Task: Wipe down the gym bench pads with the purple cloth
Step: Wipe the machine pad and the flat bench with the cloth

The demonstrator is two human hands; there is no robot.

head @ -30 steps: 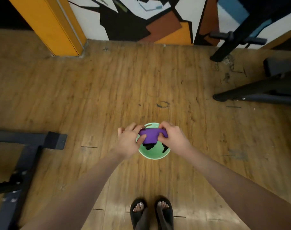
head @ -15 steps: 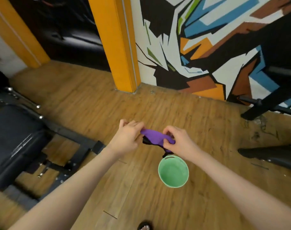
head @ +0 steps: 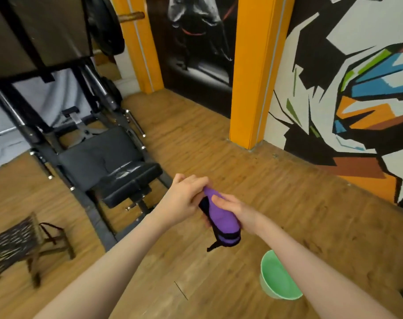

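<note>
Head view: purple cloth [head: 221, 217] between fingers [head: 219, 200]

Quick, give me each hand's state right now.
Left hand: closed on the top end of the purple cloth.
Right hand: closed around the same cloth.

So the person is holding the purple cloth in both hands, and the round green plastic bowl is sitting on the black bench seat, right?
Not quite. The head view shows the round green plastic bowl on the wooden floor, not on the black padded bench seat. The left hand and right hand do hold the purple cloth.
</note>
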